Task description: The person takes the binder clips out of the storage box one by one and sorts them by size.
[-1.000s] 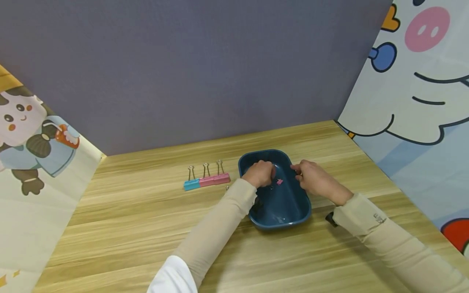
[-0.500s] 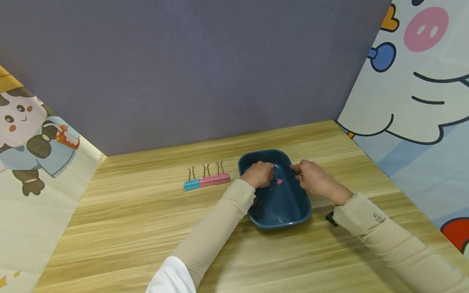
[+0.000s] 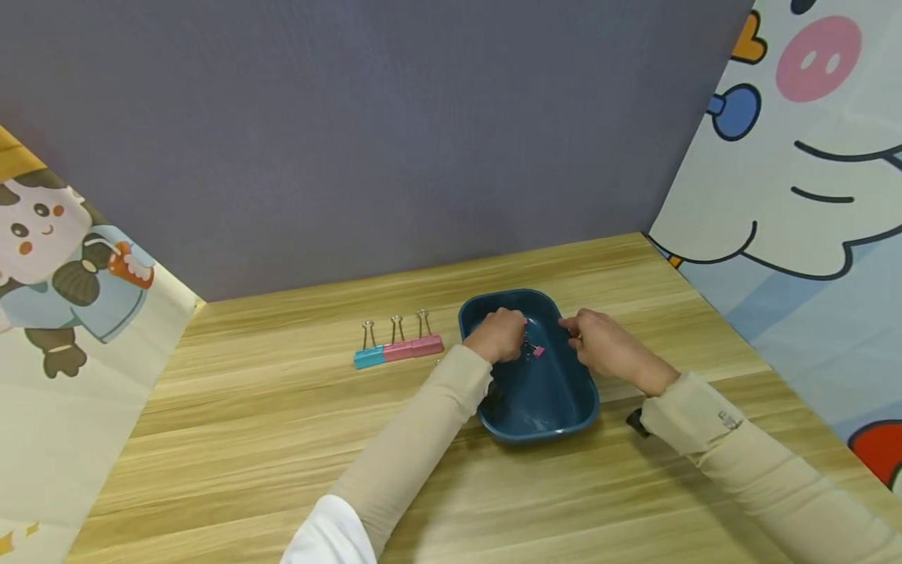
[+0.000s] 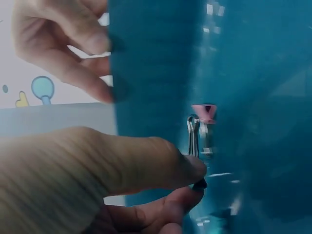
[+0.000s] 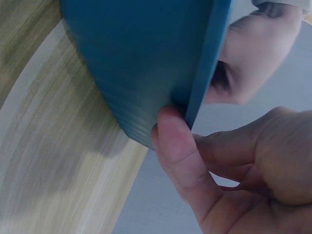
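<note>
Left hand point(image 3: 499, 335) pinches the wire handles of a small pink binder clip point(image 3: 538, 351) inside the blue tray point(image 3: 543, 415). Right hand point(image 3: 599, 345) grips the tray's right rim, thumb outside. Three binder clips point(image 3: 398, 347), one blue and two pink, lie in a row on the desk point(image 3: 247, 439), left of the tray.

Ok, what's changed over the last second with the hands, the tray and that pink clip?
Very little. The left hand still pinches the wire handles of the small pink binder clip inside the blue tray; hand and clip have edged slightly towards the tray's far end. The right hand still grips the tray's rim. The three clips on the table have not moved.
</note>
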The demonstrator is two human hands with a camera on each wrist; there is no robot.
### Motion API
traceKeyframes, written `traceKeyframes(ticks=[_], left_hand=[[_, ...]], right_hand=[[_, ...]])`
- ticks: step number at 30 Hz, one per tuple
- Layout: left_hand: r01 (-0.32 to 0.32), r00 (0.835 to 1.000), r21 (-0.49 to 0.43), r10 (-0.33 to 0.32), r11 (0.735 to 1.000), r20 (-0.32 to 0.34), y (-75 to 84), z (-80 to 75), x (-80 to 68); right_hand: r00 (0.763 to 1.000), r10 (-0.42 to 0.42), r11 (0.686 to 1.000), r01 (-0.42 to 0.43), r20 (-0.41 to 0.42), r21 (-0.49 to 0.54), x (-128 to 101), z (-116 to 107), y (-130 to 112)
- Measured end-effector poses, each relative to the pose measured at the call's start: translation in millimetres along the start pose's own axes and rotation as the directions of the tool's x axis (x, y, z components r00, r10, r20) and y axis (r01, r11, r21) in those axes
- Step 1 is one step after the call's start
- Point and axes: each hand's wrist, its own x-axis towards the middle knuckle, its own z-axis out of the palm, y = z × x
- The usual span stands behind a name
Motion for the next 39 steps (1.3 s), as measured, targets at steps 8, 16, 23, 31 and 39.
traceKeyframes(ticks=[8,16,23,31,39], left_hand=[[-0.037,0.998,-0.035,0.035,0.999,-0.047,5.3,-27.0,-10.8],[-0.044,0.994,-0.07,0.037,0.997,-0.103,8.3,-50.8,-29.3],[-0.016,0.988,-0.139,-0.005,0.99,-0.153,0.5,-59.2,-43.2],[-0.049,0.98,-0.186,0.01,0.981,-0.201,-17.0,-59.6,-52.8],[-0.12,0.964,-0.206,0.065,0.971,-0.256,-34.3,-55.3,-59.9]], right_hand=[[1.0,-0.019,1.0,0.019,0.0,0.0,1,0,0],[1.0,-0.019,1.0,0.019,0.002,0.015,1,0,0],[1.0,0.007,1.0,-0.007,0.014,0.024,0,0,1],[1.0,0.012,1.0,-0.012,0.016,-0.003,0,0,0],[1.0,0.015,0.999,-0.016,0.019,0.032,0,0,-1]])
